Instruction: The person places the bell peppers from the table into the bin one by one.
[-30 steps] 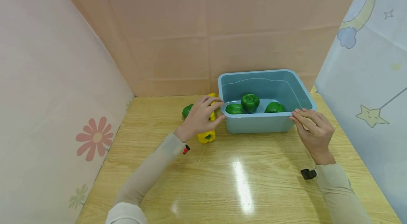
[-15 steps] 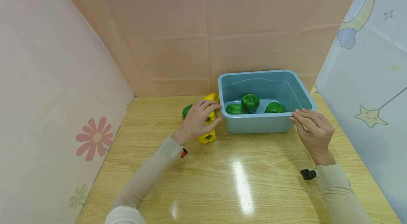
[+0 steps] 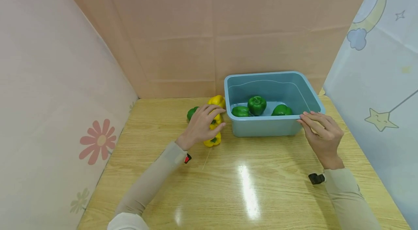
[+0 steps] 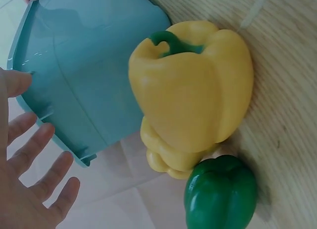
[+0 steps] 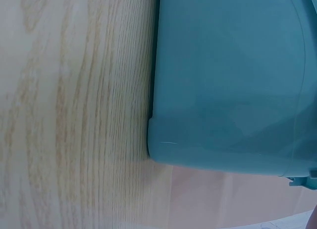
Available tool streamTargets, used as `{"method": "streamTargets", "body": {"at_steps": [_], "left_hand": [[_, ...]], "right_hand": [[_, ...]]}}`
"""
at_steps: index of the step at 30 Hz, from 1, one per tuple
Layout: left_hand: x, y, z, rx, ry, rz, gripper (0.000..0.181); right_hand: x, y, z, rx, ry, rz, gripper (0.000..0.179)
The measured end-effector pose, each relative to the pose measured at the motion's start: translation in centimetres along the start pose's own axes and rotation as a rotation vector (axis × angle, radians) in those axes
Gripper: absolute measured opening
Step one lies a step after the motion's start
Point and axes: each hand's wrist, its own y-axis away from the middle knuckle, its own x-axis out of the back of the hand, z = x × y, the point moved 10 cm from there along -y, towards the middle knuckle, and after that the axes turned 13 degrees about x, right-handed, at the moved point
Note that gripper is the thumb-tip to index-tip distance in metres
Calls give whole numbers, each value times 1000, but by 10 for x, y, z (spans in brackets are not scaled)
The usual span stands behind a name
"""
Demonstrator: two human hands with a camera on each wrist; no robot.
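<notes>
My left hand [image 3: 200, 124] hovers over several yellow bell peppers, fingers spread and holding nothing. The back yellow pepper [image 3: 217, 101] lies beside the blue plastic bin [image 3: 266, 128], and a front yellow pepper [image 3: 213, 140] shows below my thumb. Partly hidden behind the hand is a green bell pepper [image 3: 192, 113]. In the left wrist view, a large yellow pepper [image 4: 193, 90] and a green pepper [image 4: 221, 192] are clear of my fingers [image 4: 49, 177]. At the bin's front right corner, my right hand [image 3: 323, 134] grips the rim, thumb on the outside.
Inside the bin are a left green pepper [image 3: 240, 111], an upright green pepper [image 3: 257, 105] and a right green pepper [image 3: 282, 110]. The wooden table [image 3: 222, 190] meets a tan backdrop [image 3: 173, 59], with printed cloth walls on both sides.
My left hand has drawn back slightly to the left, away from the bin's rim, uncovering more of the yellow peppers. The right hand and the bin have stayed put.
</notes>
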Motion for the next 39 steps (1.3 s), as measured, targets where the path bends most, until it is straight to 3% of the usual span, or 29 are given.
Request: {"method": "streamTargets", "body": {"at_steps": [20,32,39], "left_hand": [[-21,15,-16,15,-13,-32,42],[-44,30,-30,26,-5,-87,43],[-56,34,-34,43,-27,-151,44]], "right_hand": [[0,0,-1,15,7,6,24],[0,1,0,10,-3,15,26],[0,3,1,12,-1,8,26]]}}
